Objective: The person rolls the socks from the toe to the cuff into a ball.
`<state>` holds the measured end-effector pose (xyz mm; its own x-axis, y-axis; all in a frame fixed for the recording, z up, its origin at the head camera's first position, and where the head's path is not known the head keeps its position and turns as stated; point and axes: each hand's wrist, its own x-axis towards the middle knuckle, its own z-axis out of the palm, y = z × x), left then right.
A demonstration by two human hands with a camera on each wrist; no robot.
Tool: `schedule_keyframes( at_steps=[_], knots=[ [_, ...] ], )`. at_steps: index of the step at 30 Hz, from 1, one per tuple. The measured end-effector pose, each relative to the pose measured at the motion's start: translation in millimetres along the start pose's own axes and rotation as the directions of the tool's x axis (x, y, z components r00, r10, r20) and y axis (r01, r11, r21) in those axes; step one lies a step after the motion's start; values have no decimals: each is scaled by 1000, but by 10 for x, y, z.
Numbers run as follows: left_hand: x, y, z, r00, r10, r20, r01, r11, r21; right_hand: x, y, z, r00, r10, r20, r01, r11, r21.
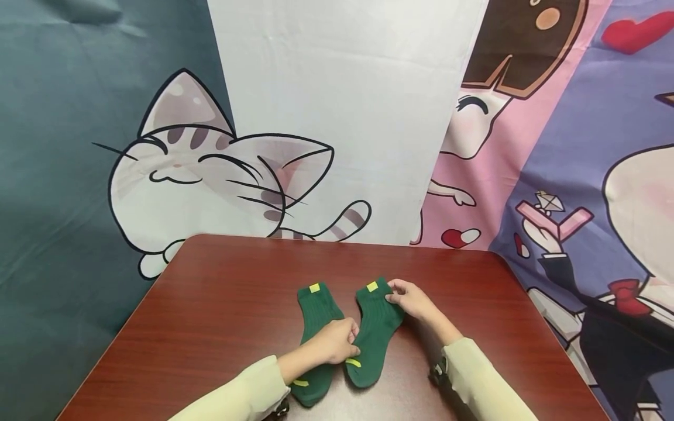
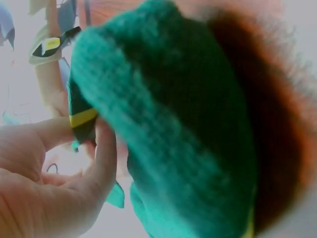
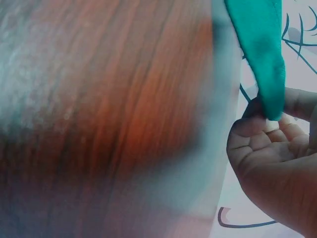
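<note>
Pinching the right sock [image 1: 375, 333] at two places — by its outer edge just below the cuff with the right hand [image 1: 413, 299], and by its inner edge near the toe, beside a yellow stripe [image 1: 353, 363], with the left hand [image 1: 336, 342]. Just beside it, partly under the left hand and wrist, the left sock [image 1: 316, 313], just as green. At both wrists, cream sleeves [image 1: 489, 383] and dark straps [image 1: 438, 373]. Beneath, a red-brown table [image 1: 231, 304], wood-grained and glossy, rounded at the far corners, with a pale sheen toward the near side. Behind the far edge — printed hangings [image 1: 347, 88]: dark green at left, white in the middle, a smiling cartoon cat [image 1: 210, 204] across both; then pink and violet at right, with a brown-haired figure [image 1: 521, 52] and a red heart [image 1: 639, 34].
</note>
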<state>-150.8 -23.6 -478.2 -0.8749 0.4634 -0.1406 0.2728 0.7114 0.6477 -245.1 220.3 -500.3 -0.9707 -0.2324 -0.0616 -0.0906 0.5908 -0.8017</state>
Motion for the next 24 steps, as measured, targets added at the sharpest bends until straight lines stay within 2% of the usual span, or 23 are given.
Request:
schedule_keyframes(
  at_steps=[4, 9, 14, 24],
  knots=[
    [-52, -38, -35, 998, 60, -14, -61, 994, -86, 0, 1, -35, 999, -37, -14, 38, 998, 41],
    [-89, -87, -82, 996, 86, -19, -87, 989, -116, 15, 6, -54, 999, -50, -3, 50, 996, 79],
    [-112, -123, -112, 997, 80, -6, -80, 984, -161, 9, -37, -59, 1000, -15, 26, 10, 988, 156],
    [-225, -234, -153, 995, 99, -28, -102, 971, -217, -10, -108, -41, 996, 37, 79, -60, 946, 318]
  ],
)
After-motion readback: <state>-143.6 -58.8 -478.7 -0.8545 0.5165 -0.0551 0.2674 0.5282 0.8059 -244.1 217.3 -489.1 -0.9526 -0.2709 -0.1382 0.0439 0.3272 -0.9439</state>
